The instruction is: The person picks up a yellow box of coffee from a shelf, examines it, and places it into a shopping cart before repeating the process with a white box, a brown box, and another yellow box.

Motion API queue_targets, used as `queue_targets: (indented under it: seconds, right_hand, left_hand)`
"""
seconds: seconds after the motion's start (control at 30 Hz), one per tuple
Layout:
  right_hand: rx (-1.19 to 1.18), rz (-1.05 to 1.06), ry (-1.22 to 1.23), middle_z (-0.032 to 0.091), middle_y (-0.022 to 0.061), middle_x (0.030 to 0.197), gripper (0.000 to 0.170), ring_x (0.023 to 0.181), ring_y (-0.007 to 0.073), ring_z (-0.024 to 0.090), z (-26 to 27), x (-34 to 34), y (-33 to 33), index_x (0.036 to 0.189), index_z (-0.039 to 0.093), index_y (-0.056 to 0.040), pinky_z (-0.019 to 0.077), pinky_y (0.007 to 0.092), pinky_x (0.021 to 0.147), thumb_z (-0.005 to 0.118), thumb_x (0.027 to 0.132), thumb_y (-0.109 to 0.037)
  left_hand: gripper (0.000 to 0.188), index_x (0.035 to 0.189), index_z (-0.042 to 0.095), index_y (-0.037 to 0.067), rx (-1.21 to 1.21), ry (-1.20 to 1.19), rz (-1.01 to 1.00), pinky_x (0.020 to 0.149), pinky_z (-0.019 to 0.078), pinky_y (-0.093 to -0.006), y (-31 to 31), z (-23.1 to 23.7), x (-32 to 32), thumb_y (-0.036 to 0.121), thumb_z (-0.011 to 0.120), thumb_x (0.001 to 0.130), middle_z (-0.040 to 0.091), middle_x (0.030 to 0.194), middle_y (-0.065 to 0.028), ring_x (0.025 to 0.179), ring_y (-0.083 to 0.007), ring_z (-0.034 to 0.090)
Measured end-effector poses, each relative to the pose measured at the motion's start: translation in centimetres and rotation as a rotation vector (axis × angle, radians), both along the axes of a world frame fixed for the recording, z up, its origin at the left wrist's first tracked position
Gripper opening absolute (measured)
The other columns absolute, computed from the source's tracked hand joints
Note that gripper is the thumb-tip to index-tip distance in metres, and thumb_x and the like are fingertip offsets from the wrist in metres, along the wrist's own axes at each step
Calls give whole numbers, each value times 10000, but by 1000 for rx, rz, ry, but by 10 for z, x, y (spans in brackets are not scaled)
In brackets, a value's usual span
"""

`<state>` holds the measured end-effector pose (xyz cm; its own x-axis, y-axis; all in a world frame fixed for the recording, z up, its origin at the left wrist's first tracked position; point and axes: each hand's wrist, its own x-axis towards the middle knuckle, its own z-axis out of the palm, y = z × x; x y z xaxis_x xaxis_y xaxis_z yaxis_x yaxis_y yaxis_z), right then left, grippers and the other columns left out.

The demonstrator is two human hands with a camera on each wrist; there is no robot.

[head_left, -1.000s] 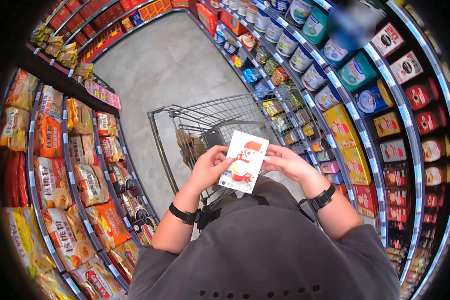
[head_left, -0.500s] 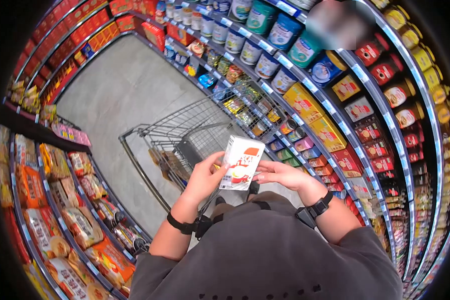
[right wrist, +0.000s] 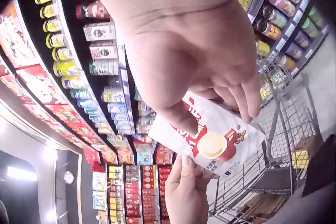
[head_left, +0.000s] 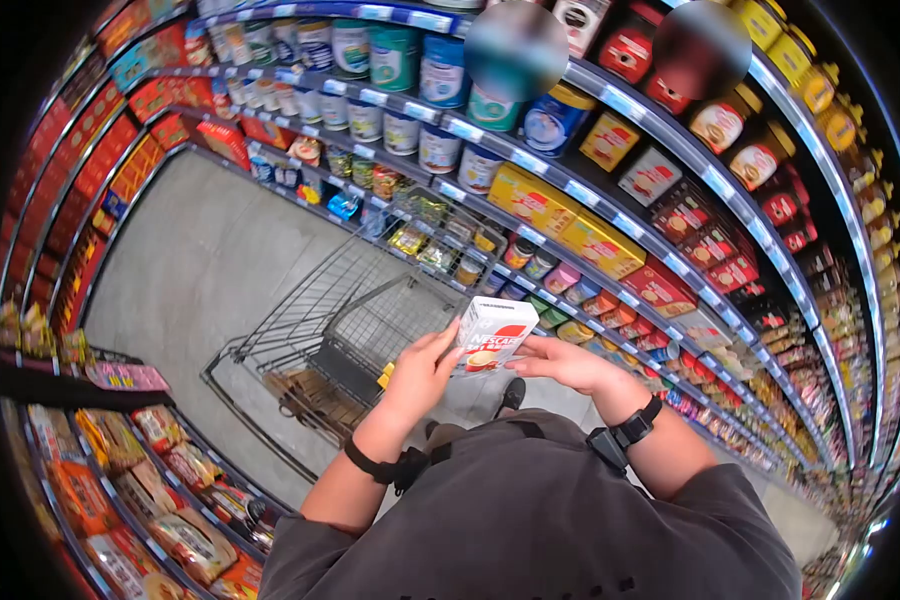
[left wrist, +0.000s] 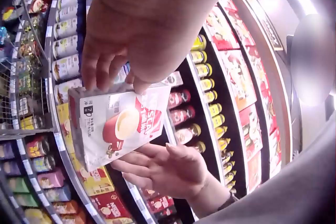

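A white Nescafé coffee box [head_left: 494,345] with a red cup printed on its front is in front of my body, its top face tipped into sight. My left hand [head_left: 422,368] grips its left side; in the left wrist view the thumb and fingers pinch one edge of the box [left wrist: 128,121]. On the other side, my right hand [head_left: 570,366] has its fingers fairly straight, with the tips at the box's edge. The right wrist view shows the right hand [right wrist: 205,61] overlapping the printed front, while the left thumb presses on the far edge.
A wire shopping cart [head_left: 370,320] stands ahead, with a brown slatted item [head_left: 315,405] low in it. Shelves on the right hold milk powder cans [head_left: 395,60], yellow coffee boxes [head_left: 600,240] and jars. Bagged foods [head_left: 185,545] fill the lower left shelf. Grey floor [head_left: 190,240] lies beyond the cart.
The head view has swung right toward the shelves. The box has tipped so its top face shows. My right hand has loosened from the box's side, its fingers straighter; the left keeps its grip.
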<state>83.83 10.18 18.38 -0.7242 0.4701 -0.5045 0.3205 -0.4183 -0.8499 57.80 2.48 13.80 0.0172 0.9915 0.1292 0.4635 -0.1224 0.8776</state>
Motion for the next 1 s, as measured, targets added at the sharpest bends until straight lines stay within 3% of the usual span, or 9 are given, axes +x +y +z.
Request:
queue_targets:
  seconds: [0.07,0.17,0.33,0.5,0.77,0.83,0.93,1.0]
  right_hand:
    - [-19,-67,13,486,108,1543,600,1377,201,487,-15,34,6,1545,399,-42,397,377,1130,621,1003,-177]
    - [-43,-159,34,481,97,1549,602,1380,201,501,-19,76,16,1551,397,-66,412,372,1126,622,1002,-169]
    - [-51,-301,97,498,96,1532,588,1363,188,488,-13,131,43,1533,422,-47,403,370,1117,630,998,-175]
    - [73,-336,173,454,107,1563,631,1427,228,450,-22,178,86,1567,354,-38,370,391,1165,616,1008,-166]
    - [164,-373,183,323,146,1632,711,1503,272,340,-27,245,157,1595,249,-18,339,407,1196,624,997,-99]
    - [186,-357,168,297,156,1642,726,1523,281,304,-20,253,175,1600,229,-18,329,410,1204,622,993,-80]
    - [243,-405,257,211,178,1673,772,1571,299,167,-11,258,197,1618,155,-30,234,434,1251,602,989,-52]
    - [275,-442,310,202,175,1678,783,1574,295,150,-12,257,209,1622,143,-34,214,439,1257,599,986,-41]
  left_hand:
    - [461,1443,547,44,124,169,-75,825,520,-474,27,-6,26,198,591,1011,683,1037,-190,963,-397,649]
    - [451,1440,544,36,51,346,-195,857,521,-490,66,7,65,194,556,1017,686,1064,-192,1002,-392,640]
    - [451,1432,553,34,82,422,-276,906,525,-472,127,13,126,202,562,1013,690,1132,-186,1050,-375,641]
    - [478,1439,545,27,165,482,-271,964,515,-450,179,27,177,198,592,996,661,1239,-194,1094,-367,639]
    - [585,1505,444,15,107,373,-282,939,540,-475,243,50,240,167,613,966,594,1357,-232,1142,-428,631]
    - [623,1536,394,12,101,347,-287,995,516,-463,260,52,252,138,606,963,559,1401,-267,1210,-443,597]
    - [717,1587,291,19,67,162,-265,1110,432,-442,282,63,266,50,602,942,488,1477,-308,1366,-455,486]
    - [727,1589,287,16,99,126,-260,1118,424,-440,297,62,272,37,605,936,482,1487,-305,1381,-449,476]
